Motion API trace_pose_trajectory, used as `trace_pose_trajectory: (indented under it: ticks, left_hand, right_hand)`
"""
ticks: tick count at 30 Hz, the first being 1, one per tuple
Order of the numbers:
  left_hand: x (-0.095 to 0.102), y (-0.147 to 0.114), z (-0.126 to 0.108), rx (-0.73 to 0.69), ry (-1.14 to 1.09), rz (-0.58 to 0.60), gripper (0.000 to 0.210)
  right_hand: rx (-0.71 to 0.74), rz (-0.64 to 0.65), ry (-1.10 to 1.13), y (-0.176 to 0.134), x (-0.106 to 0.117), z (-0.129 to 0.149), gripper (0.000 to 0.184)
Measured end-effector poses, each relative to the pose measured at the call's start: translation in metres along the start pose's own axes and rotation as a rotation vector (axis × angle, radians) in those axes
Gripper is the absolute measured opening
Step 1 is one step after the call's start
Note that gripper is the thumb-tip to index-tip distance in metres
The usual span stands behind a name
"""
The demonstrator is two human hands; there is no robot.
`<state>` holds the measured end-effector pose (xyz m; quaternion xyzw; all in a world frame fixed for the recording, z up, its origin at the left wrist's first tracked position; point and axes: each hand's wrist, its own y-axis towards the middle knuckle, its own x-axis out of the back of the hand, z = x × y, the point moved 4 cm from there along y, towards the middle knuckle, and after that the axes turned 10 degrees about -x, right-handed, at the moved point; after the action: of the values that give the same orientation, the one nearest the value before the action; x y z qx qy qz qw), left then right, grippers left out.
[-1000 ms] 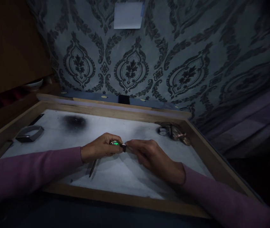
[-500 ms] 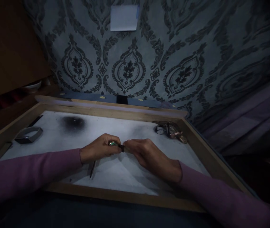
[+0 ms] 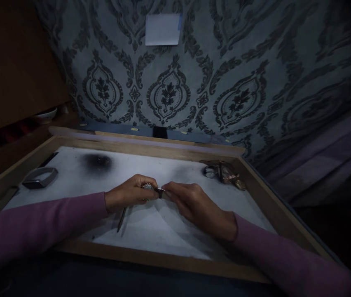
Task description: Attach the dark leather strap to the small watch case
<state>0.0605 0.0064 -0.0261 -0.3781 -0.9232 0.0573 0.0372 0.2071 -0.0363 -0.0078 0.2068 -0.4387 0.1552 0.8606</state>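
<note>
White surface [image 3: 153, 231], wood rim [image 3: 129, 252]. Left hand [image 3: 132, 191] was closed round a watch [image 3: 147, 188], mid-surface, well in from the edges; a thin strip [image 3: 121, 222] hung below. Right hand [image 3: 194, 202] was half curled, fingertips bunched at the dark strap [image 3: 160, 192]; couldn't tell if pinched tight. Step looked like strap work; next move likely called for steady left hold, fine right fingertip control. Grey band [image 3: 40, 178] sat near left edge, more watches [image 3: 225, 173] by back right corner.
</note>
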Motion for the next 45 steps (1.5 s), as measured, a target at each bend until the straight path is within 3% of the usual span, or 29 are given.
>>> trace_pose_trajectory:
  ticks: [36, 45]
  left_hand:
    - [-0.0005, 0.0002, 0.0008, 0.005, -0.008, 0.019, 0.018]
    - [0.0008, 0.0009, 0.0015, -0.005, 0.005, 0.001, 0.017]
  right_hand:
    - [0.060, -0.002, 0.066, 0.0023, -0.0009, 0.0017, 0.029]
    - [-0.042, -0.010, 0.004, 0.0012, -0.0014, -0.0016, 0.020]
